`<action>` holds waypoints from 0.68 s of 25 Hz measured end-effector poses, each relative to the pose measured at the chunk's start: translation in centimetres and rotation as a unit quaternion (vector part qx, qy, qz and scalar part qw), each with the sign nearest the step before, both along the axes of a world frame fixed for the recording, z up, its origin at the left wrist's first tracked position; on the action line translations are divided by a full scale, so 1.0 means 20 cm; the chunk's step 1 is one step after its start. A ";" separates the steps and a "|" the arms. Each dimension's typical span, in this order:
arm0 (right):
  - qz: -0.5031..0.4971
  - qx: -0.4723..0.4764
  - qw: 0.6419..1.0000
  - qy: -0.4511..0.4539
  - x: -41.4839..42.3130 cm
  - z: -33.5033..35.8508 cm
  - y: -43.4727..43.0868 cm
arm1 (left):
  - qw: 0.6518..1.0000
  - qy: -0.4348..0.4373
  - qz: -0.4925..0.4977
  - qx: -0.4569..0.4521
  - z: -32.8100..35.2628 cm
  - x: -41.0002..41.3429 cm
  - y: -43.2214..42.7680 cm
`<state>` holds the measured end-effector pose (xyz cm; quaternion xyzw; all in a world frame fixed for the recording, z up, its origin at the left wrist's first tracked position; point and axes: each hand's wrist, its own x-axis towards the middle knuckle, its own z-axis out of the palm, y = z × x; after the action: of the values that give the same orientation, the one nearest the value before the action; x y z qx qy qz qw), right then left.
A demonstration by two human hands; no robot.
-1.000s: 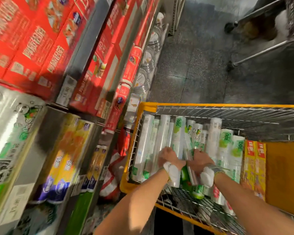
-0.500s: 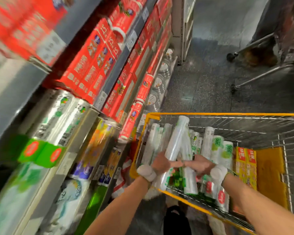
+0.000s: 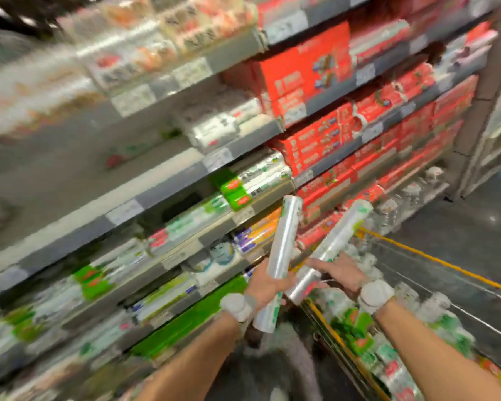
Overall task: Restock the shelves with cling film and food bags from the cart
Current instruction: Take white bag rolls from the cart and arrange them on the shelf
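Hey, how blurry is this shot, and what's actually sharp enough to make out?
Head view, left side: the shelves are badly smeared and their price labels are unreadable. Head view, centre: the left hand gripping one cling film roll and the right hand gripping the other roll are the sharpest parts, with bright glare on the wrap. Head view, right side: the cart is soft.

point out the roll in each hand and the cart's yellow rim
left roll (image 3: 285, 241): head view, bare shaft above the left hand (image 3: 265, 285)
right roll (image 3: 337, 240): head view, mid shaft above the right hand (image 3: 342, 274)
cart rim (image 3: 446, 264): head view, yellow far top rail
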<state>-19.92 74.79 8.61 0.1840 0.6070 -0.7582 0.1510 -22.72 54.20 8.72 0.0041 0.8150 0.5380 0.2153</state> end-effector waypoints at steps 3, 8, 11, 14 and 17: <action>0.034 0.013 0.998 0.052 -0.06 0.09 -0.25 | 0.995 0.033 0.087 0.024 0.13 0.10 -0.29; 0.047 -0.006 0.994 0.100 -0.15 0.26 -0.68 | 0.975 0.071 0.202 0.059 0.28 0.21 -0.68; 0.033 -0.055 0.993 0.096 -0.18 0.36 -0.95 | 0.958 0.108 0.244 0.105 0.38 0.29 -0.93; -0.017 -0.096 0.992 0.081 -0.26 0.49 -1.12 | 0.940 0.123 0.280 0.155 0.45 0.30 -1.17; -0.083 -0.118 0.982 0.122 -0.38 0.62 -1.26 | 0.923 0.122 0.317 0.179 0.52 0.30 -1.41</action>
<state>-27.46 49.57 20.98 0.1208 0.5097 -0.8512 0.0326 -16.79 26.07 19.04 -0.1498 0.6837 0.7106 -0.0720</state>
